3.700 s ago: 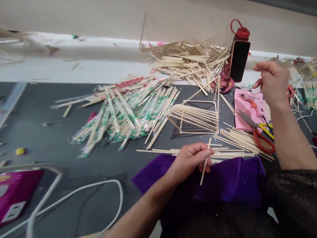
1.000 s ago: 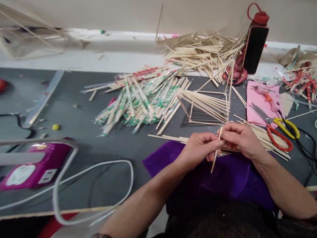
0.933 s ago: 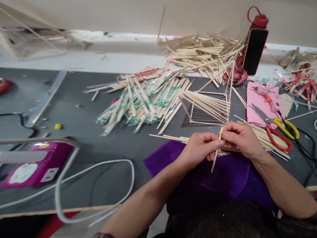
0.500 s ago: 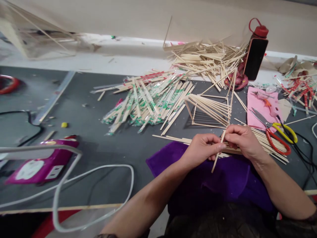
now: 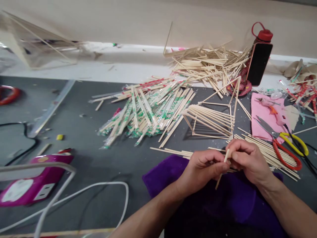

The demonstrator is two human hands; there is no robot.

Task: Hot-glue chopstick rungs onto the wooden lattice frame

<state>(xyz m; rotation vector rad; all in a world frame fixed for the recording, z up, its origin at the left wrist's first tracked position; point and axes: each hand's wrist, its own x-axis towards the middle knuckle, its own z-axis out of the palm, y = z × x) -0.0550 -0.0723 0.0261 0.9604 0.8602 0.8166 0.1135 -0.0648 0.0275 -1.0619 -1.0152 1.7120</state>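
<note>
A pale wooden chopstick (image 5: 226, 155) slants between my hands above the purple cloth. My left hand (image 5: 204, 169) pinches it between thumb and fingers, and its lower end pokes out below. The fingers of my right hand (image 5: 248, 159) close on the upper part of the same chopstick, and the fingertips partly hide it. Just beyond my hands stands a small frame (image 5: 211, 117) built of chopsticks, with a slanted row of sticks across it. Loose chopsticks (image 5: 266, 150) lie beneath and to the right of my right hand.
Plastic-wrapped chopsticks (image 5: 148, 112) lie left of the frame, with a bare pile (image 5: 210, 62) behind. At right are scissors (image 5: 279, 137), a glue gun (image 5: 274, 112) on pink cloth, and a red-capped bottle with a phone (image 5: 259, 64). A magenta power strip (image 5: 37, 178) and white cable (image 5: 106, 183) occupy the left.
The view has tipped slightly, so the table's contents sit lower in the picture. My hands still grip the chopstick, with the right fingertips a little closer in around its upper part.
</note>
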